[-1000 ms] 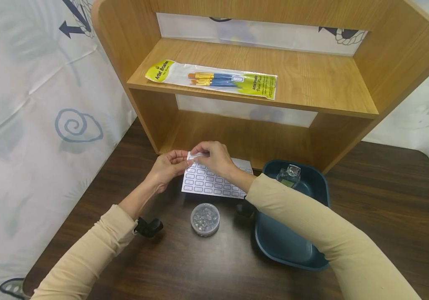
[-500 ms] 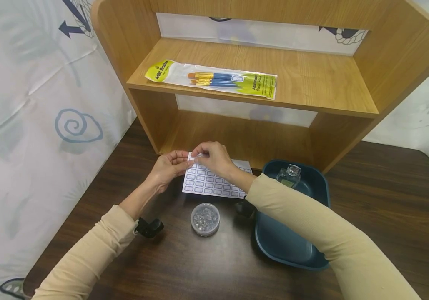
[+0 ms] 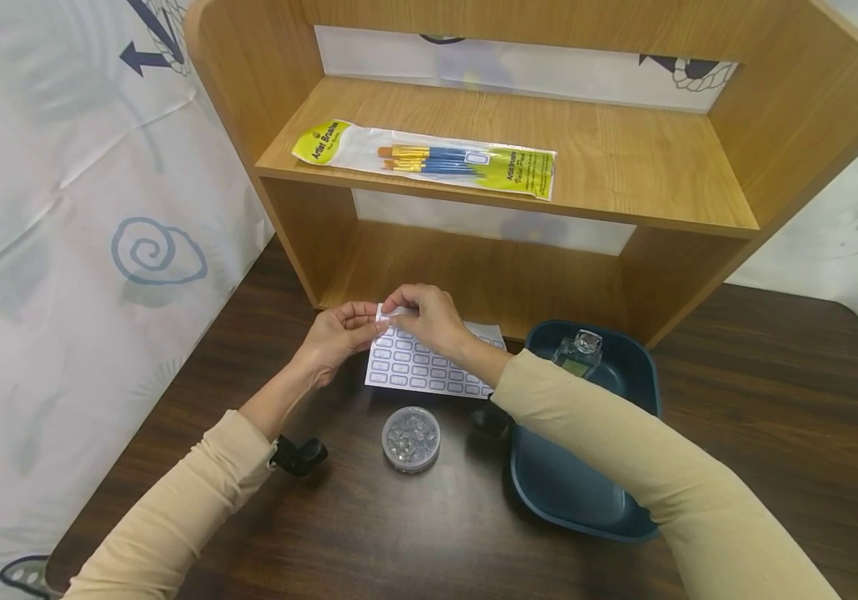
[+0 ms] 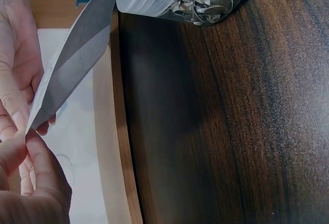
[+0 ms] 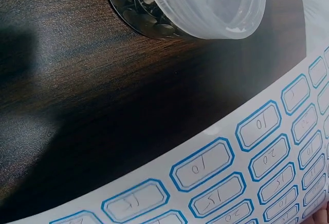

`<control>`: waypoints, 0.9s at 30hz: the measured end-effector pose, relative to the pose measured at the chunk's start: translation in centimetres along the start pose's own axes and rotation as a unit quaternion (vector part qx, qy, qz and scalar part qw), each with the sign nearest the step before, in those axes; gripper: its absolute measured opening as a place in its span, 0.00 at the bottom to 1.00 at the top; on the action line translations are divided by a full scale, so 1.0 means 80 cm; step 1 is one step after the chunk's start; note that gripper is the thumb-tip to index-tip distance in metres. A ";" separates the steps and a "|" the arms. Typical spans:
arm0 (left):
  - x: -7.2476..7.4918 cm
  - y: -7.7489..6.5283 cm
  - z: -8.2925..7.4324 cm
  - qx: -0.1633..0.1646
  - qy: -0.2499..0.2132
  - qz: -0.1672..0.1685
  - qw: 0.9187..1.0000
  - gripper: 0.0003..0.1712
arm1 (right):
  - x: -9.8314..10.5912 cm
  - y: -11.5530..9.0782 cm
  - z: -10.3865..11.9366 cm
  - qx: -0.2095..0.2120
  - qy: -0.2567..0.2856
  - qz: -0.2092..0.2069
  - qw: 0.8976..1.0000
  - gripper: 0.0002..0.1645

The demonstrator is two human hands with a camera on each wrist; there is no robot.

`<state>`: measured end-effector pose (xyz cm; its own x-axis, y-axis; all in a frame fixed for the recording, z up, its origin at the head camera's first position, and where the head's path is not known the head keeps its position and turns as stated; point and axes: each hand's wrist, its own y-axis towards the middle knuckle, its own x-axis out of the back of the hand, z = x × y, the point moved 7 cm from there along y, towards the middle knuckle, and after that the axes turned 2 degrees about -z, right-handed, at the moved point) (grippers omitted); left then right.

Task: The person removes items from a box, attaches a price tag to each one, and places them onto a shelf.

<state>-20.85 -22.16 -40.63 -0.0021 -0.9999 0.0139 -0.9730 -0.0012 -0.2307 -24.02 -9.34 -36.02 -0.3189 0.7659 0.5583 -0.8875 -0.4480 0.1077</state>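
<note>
A white sheet of price stickers (image 3: pixel 429 373) with blue borders is held up above the table, several handwritten numbers showing in the right wrist view. My left hand (image 3: pixel 333 340) pinches its left edge between thumb and fingers, seen also in the left wrist view. At the top left corner, thumb and fingers of my right hand (image 3: pixel 432 323) pinch the sheet; whether they hold a single sticker there is hidden. The right forearm covers part of the sheet's right side. Below it stands a round clear jar (image 3: pixel 410 439) of shiny metal pieces that look like thumbtacks, its lid translucent.
On the right, a dark blue tray (image 3: pixel 571 492) holds a square glass bottle (image 3: pixel 579 354) under my right sleeve. A wooden shelf (image 3: pixel 624 167) stands behind the hands, with a pack of artist brushes (image 3: pixel 429 160) on its upper board.
</note>
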 end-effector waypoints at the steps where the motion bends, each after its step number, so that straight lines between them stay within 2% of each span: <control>1: 0.000 0.000 0.000 0.000 -0.001 0.000 1.000 0.17 | 0.000 0.000 0.000 0.000 -0.001 0.000 1.000 0.07; 7: -0.001 0.001 0.003 0.005 -0.006 -0.003 1.000 0.16 | 0.001 -0.003 -0.002 -0.001 -0.006 -0.009 1.000 0.06; 13: 0.000 0.001 0.001 0.000 -0.004 -0.003 1.000 0.16 | 0.000 -0.004 -0.001 0.008 -0.007 -0.018 1.000 0.09; 27: -0.003 0.002 0.002 -0.004 0.003 0.002 1.000 0.17 | -0.001 -0.003 -0.007 -0.015 -0.004 -0.008 1.000 0.06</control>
<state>-20.96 -21.89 -40.85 -0.0068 -0.9998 0.0180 -0.9747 0.0026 -0.2234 -23.98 -9.02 -36.58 -0.3027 0.7685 0.5638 -0.9020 -0.4220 0.0910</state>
